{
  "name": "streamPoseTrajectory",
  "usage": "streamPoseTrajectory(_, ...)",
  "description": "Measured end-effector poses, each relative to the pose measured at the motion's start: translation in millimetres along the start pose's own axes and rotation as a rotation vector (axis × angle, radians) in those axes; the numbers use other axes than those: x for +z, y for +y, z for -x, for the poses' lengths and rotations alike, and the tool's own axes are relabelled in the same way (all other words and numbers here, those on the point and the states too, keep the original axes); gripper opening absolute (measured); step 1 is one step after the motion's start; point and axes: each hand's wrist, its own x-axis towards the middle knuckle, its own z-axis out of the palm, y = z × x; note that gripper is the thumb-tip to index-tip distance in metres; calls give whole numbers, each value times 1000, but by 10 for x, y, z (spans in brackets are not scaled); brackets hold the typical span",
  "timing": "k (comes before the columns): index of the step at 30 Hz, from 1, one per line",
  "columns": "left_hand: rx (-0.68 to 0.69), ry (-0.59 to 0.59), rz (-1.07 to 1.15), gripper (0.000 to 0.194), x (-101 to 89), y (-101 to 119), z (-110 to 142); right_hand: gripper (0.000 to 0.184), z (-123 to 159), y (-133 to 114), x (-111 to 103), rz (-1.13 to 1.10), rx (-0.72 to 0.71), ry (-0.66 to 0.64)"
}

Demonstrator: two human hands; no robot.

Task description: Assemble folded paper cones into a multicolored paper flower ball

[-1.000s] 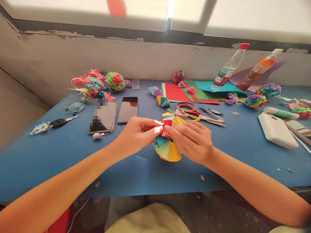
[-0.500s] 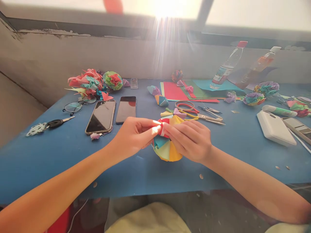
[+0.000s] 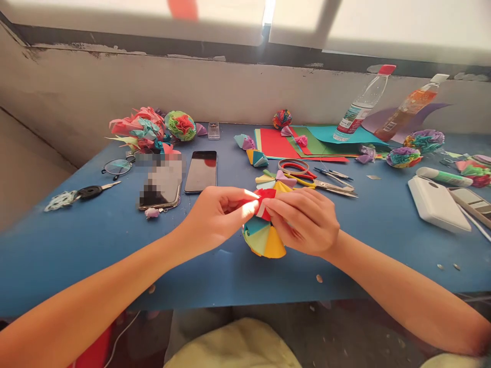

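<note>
Over the middle of the blue table [image 3: 95, 245], both my hands work on a multicoloured folded-paper ball [image 3: 264, 239] of yellow, green and teal segments. My left hand [image 3: 217, 217] pinches a red paper piece [image 3: 264, 197] at the ball's top between thumb and fingers. My right hand [image 3: 305, 220] meets it there, its fingers closed on the same red piece and over the ball's right side. Loose folded paper cones [image 3: 274, 180] lie just behind the ball.
Two phones [image 3: 200, 171] lie left of centre, with glasses [image 3: 117, 166], a key [image 3: 90, 192] and paper flowers [image 3: 143, 130] further left. Scissors [image 3: 326, 186], a red tape ring [image 3: 293, 166] and coloured sheets [image 3: 303, 144] sit behind. Two bottles [image 3: 358, 110], a white box [image 3: 437, 204] and a glue stick [image 3: 443, 177] stand right.
My hands have stayed on the ball and the red piece; the fingers shifted slightly. The sun glare of half a second ago is gone and the view moved a little.
</note>
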Motion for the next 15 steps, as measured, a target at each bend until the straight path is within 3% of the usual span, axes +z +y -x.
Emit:
streamPoseTrajectory(5, 62, 38, -191, 24, 21, 19, 23, 21, 11, -11, 6, -15, 10, 13)
streamPoseTrajectory(10, 108, 35, -237, 23, 22, 6, 26, 27, 13, -19, 11, -31, 74, -6)
streamPoseTrajectory(15, 120, 35, -243, 21, -4, 7, 42, 19, -5, -20, 6, -24, 107, 118)
